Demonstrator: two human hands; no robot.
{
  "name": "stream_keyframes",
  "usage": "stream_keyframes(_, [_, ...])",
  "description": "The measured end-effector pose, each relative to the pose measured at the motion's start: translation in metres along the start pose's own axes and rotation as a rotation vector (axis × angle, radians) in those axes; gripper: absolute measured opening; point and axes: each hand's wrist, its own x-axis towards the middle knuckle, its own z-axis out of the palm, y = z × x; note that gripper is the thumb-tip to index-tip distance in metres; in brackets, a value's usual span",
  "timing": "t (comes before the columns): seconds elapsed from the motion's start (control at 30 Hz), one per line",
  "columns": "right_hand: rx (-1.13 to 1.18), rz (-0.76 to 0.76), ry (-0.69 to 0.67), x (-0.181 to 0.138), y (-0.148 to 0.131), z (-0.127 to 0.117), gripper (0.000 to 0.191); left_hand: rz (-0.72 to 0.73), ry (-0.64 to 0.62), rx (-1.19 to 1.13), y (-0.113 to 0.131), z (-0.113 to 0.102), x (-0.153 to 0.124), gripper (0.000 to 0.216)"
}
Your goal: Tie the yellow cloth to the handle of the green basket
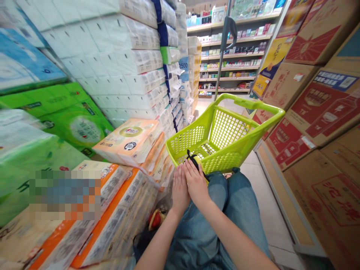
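My left hand [180,189] lies flat with its fingers stretched out together, beside and partly under my right hand. My right hand [196,180] is also flat, fingers extended, with nothing visibly gripped. Both are at the near end of a lime-green shopping basket cart [225,131] with a looped handle. A black strap or cord [193,156] shows at the right fingertips; what lies beneath the hands is hidden. My knees in blue jeans [239,202] are bent just right of the hands. The cart's basket shows only its slatted floor and mesh walls.
Stacked tissue packs [128,137] crowd the left, with tall white paper bundles [112,48] behind. Cardboard cartons [315,101] are piled on the right. Shelves of small boxes [233,52] and a grey pole [221,56] stand ahead. A red round object [154,219] sits low at left.
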Motion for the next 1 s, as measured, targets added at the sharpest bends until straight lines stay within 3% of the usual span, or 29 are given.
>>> stream_keyframes(0.27, [-0.063, -0.125, 0.013, -0.003, 0.023, -0.010, 0.061, -0.002, -0.012, -0.091, 0.000, 0.001, 0.000, 0.081])
stream_keyframes(0.43, [-0.072, -0.292, 0.008, 0.001, 0.071, -0.025, 0.075, -0.001, -0.004, -0.078, -0.001, 0.001, 0.000, 0.083])
stream_keyframes(0.6, [-0.116, -0.116, 0.073, 0.008, 0.148, -0.057, 0.083, 0.005, 0.021, -0.114, 0.000, 0.003, 0.001, 0.085])
stream_keyframes(0.7, [-0.142, -0.003, 0.141, 0.010, 0.173, -0.065, 0.082, 0.002, 0.037, -0.131, 0.001, 0.002, 0.001, 0.085])
stream_keyframes(0.77, [-0.145, 0.075, 0.189, 0.011, 0.168, -0.062, 0.081, 0.002, 0.037, -0.131, 0.001, 0.002, 0.001, 0.085])
stream_keyframes(0.83, [-0.141, 0.163, 0.226, 0.011, 0.146, -0.053, 0.079, 0.004, 0.034, -0.124, 0.001, 0.002, 0.001, 0.085])
stream_keyframes(0.9, [-0.130, 0.216, 0.226, 0.011, 0.112, -0.039, 0.076, 0.007, 0.031, -0.119, 0.000, 0.002, 0.001, 0.085])
stream_keyframes(1.0, [-0.086, 0.166, 0.176, 0.006, 0.056, -0.016, 0.070, 0.015, 0.033, -0.104, -0.002, 0.004, 0.000, 0.083])
